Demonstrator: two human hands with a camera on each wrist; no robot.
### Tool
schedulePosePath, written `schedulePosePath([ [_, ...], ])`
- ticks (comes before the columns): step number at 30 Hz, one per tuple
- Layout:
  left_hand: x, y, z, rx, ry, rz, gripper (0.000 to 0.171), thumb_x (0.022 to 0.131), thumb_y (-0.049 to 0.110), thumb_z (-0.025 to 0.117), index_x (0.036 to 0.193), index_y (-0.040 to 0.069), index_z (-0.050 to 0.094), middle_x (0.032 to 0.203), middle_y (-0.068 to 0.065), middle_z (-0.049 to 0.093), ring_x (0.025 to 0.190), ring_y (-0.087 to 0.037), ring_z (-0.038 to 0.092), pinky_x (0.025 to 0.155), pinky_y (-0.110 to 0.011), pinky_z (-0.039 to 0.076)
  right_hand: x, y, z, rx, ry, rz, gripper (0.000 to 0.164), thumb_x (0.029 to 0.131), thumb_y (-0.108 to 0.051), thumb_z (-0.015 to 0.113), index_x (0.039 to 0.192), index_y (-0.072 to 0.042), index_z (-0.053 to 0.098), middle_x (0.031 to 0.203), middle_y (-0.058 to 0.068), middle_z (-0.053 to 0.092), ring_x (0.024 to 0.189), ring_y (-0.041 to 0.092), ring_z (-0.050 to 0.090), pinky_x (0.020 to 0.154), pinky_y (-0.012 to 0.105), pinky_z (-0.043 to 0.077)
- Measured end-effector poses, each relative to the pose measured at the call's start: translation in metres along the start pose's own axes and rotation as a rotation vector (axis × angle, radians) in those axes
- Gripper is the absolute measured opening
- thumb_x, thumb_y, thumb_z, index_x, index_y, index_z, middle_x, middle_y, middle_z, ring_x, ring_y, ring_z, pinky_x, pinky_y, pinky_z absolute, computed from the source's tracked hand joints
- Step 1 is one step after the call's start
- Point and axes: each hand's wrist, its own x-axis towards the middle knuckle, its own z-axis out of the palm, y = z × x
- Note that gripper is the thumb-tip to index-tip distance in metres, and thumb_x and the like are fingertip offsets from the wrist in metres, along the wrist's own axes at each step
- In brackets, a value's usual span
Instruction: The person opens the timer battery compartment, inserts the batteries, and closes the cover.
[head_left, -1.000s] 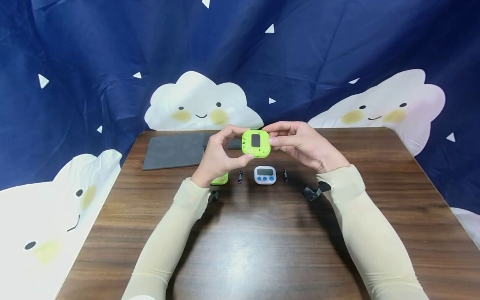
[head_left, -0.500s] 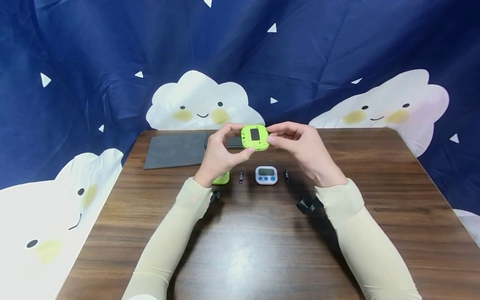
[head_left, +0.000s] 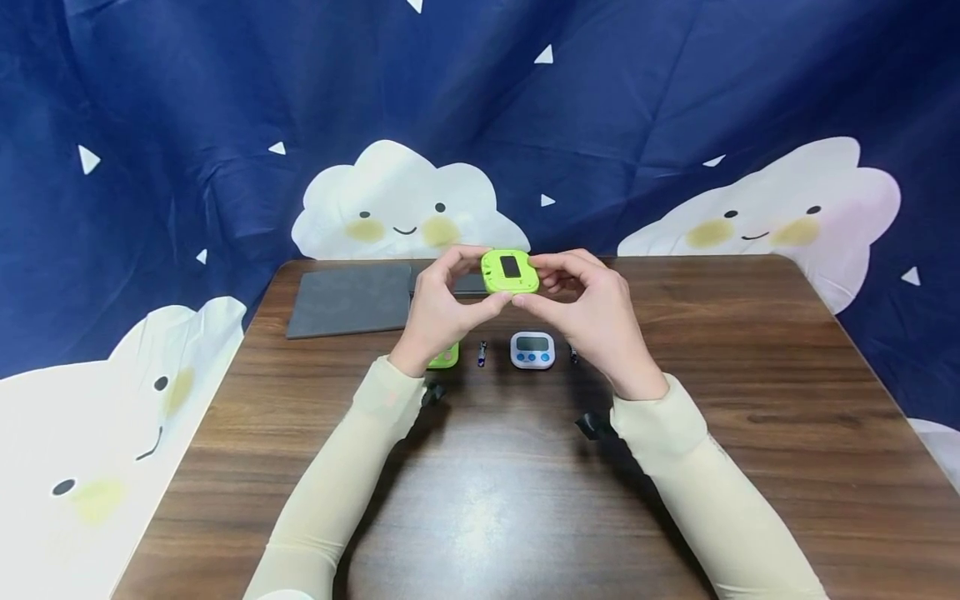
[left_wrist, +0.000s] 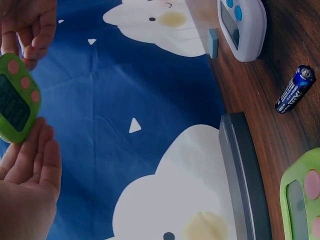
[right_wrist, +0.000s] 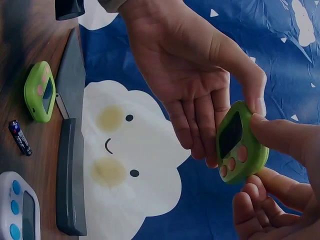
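Both hands hold a lime-green kitchen timer (head_left: pixel 518 286) up above the table. Its back, with a dark rectangular patch, faces the head camera; the wrist views show its screen and pink buttons. My left hand (head_left: pixel 441 307) grips the left side between thumb and fingers. At the opposite side, my right hand (head_left: pixel 600 317) pinches the timer, its thumb at the lower edge and its index finger at the upper right. Beneath them on the table lie a white timer (head_left: pixel 532 351) with blue buttons, a battery (head_left: pixel 482 354) and a second green timer (head_left: pixel 444 357), partly hidden by the left wrist.
A flat dark grey slab (head_left: pixel 348 302) lies at the table's back left, with a dark bar (head_left: pixel 469 286) beside it, partly behind the left hand. Another small battery (head_left: pixel 573 355) is half covered by the right hand. Behind the wooden table (head_left: pixel 480 475) hangs a blue cloud-patterned cloth (head_left: pixel 585 100).
My right hand has moved left and its thumb has shifted from the timer's right side to its lower edge. The timer has risen slightly and tilted. The left hand keeps its grip.
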Motion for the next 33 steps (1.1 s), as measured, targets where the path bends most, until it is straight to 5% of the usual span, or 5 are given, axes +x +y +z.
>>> schedulePosePath([
  [7, 0.001, 0.002, 0.0, -0.066, 0.0, 0.013, 0.054, 0.09, 0.013, 0.091, 0.14, 0.008, 0.072, 0.139, -0.011, 0.076, 0.127, -0.021, 0.074, 0.124, -0.057, 0.051, 0.0, 0.003, -0.002, 0.016, -0.02, 0.012, 0.038, 0.089, -0.021, 0.098, 0.125, -0.015, 0.085, 0.11, 0.004, 0.076, 0.099, 0.023, 0.073, 0.088, 0.015, 0.06],
  [14, -0.001, 0.002, -0.001, -0.098, -0.012, -0.009, 0.051, 0.096, 0.014, 0.084, 0.144, 0.007, 0.071, 0.142, -0.013, 0.075, 0.132, -0.034, 0.072, 0.126, -0.044, 0.051, 0.0, 0.006, -0.009, 0.127, -0.047, 0.128, 0.032, 0.098, -0.028, 0.09, 0.126, -0.013, 0.084, 0.104, -0.002, 0.081, 0.092, 0.012, 0.075, 0.082, 0.018, 0.061],
  [20, -0.002, 0.005, -0.002, -0.035, -0.014, -0.027, 0.051, 0.097, 0.018, 0.084, 0.146, 0.013, 0.072, 0.14, -0.009, 0.077, 0.129, -0.023, 0.073, 0.128, -0.046, 0.05, 0.004, 0.011, -0.014, 0.226, -0.077, 0.184, 0.033, 0.105, -0.026, 0.082, 0.131, -0.007, 0.08, 0.102, -0.004, 0.083, 0.09, 0.013, 0.077, 0.083, 0.021, 0.065],
  [28, -0.001, 0.007, -0.001, -0.014, -0.006, -0.007, 0.052, 0.095, 0.016, 0.085, 0.146, 0.013, 0.074, 0.135, -0.01, 0.081, 0.123, -0.019, 0.075, 0.127, -0.047, 0.051, 0.011, 0.025, -0.015, 0.455, -0.089, 0.26, 0.028, 0.108, -0.015, 0.075, 0.13, 0.002, 0.074, 0.092, -0.003, 0.084, 0.077, 0.011, 0.077, 0.077, 0.027, 0.068],
  [33, -0.002, 0.008, 0.0, 0.023, -0.017, 0.009, 0.054, 0.094, 0.014, 0.086, 0.147, 0.012, 0.074, 0.137, -0.01, 0.08, 0.124, -0.03, 0.073, 0.123, -0.045, 0.054, 0.013, 0.029, -0.014, 0.602, -0.107, 0.298, 0.024, 0.11, -0.009, 0.071, 0.132, 0.001, 0.072, 0.094, 0.0, 0.085, 0.073, 0.011, 0.076, 0.071, 0.025, 0.067],
])
